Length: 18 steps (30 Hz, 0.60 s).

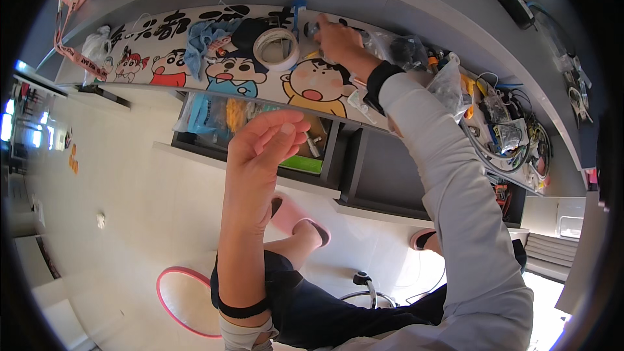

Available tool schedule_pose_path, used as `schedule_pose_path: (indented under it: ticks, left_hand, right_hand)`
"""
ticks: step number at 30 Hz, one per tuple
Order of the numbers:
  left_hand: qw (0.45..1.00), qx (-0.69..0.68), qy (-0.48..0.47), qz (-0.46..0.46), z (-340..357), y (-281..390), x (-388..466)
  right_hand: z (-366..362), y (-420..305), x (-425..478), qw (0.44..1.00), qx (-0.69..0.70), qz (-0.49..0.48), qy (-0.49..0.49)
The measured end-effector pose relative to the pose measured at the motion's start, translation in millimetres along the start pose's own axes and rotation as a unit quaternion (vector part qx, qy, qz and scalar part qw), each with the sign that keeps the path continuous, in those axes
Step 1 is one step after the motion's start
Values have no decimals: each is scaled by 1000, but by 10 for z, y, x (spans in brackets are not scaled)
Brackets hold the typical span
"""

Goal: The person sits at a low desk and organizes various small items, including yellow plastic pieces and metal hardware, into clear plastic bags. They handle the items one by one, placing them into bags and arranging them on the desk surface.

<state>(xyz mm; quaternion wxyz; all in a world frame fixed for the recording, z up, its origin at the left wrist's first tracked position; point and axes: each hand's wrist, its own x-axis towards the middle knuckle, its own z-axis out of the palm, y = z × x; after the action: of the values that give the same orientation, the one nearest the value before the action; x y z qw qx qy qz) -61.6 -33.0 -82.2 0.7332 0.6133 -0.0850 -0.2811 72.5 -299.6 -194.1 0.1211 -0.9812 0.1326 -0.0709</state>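
Note:
My right hand [337,41] reaches to the back of a desk shelf with a cartoon-printed mat [312,88]. Its fingertips are at a small dark, rounded object [310,30]; whether they grip it is hard to tell. Just left of that hand lie a roll of masking tape [277,64] and a blue brush [296,12]. A clear plastic bag with dark contents [407,51] is on its right. My left hand [267,144] hangs above an open drawer [332,156], its fingers loosely curled around nothing.
A blue cloth [197,44] lies left of the tape. Cables [529,148] and small bagged parts crowd the right end. Below, the left drawer holds blue packaging [204,114] and a green box [301,164]; a second drawer [390,170] is pulled out. A pink-rimmed round object [183,273] stands on the floor.

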Motion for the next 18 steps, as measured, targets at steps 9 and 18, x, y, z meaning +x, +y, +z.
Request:
schedule_pose_path:
  ticks: [9, 18]
  left_hand:
    - [1000, -1, -6, -2, -12, 29, 13]
    - [987, -106, 115, -44, 128, -119, 40]
  right_hand:
    - [-490, 492, -3, 713, 667, 181, -119]
    - [-1081, -409, -1233, 733, 649, 171, -106]
